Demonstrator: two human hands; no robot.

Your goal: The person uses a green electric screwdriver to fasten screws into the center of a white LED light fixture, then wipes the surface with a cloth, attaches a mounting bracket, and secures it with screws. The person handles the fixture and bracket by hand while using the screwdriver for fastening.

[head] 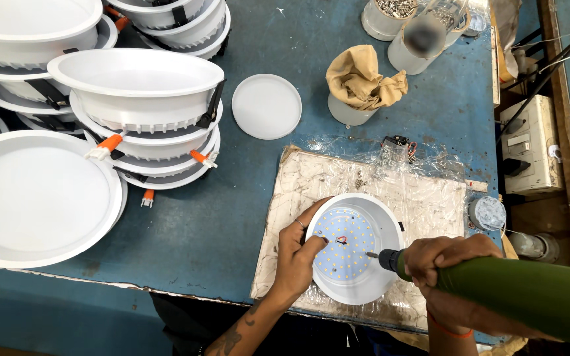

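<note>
Two hands work one white round lamp housing (357, 250): the left hand (296, 258) curls over its rim, fingertips (318, 242) pressing the dotted LED disc (346, 246) inside. The right hand (444, 264) wraps a green electric screwdriver (522, 290) — bit on the disc. Housing rests on a plastic-wrapped board (311, 191) on the blue table (232, 217); stacked white housings (140, 112) stand well apart.

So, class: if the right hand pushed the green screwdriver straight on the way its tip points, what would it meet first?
Probably the round LED board inside the white lamp housing; depth is unclear.
</note>
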